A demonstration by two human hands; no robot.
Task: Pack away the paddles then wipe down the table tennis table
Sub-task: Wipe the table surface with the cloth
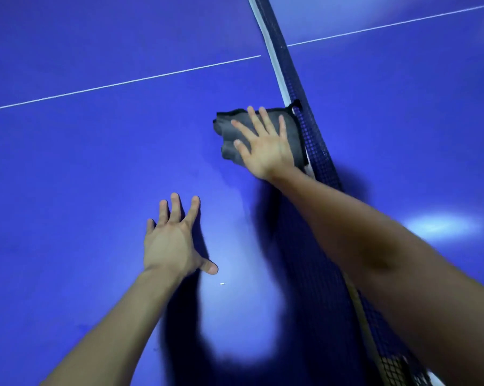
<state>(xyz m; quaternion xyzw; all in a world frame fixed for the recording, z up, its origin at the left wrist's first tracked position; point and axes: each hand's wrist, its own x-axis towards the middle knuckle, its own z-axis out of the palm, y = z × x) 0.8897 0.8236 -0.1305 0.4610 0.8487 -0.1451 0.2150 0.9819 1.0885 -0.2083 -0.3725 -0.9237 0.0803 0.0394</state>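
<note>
A crumpled dark grey cloth (pixel 291 132) is pressed flat onto the blue table tennis table (pixel 82 168) by the right hand (pixel 265 147), fingers straight and spread, right beside the dark mesh net (pixel 316 151) with its white top band. The left hand (pixel 171 243) is laid on the surface nearer the person, fingers splayed, nothing grasped. A white centre line (pixel 123 82) is seen beyond.
</note>
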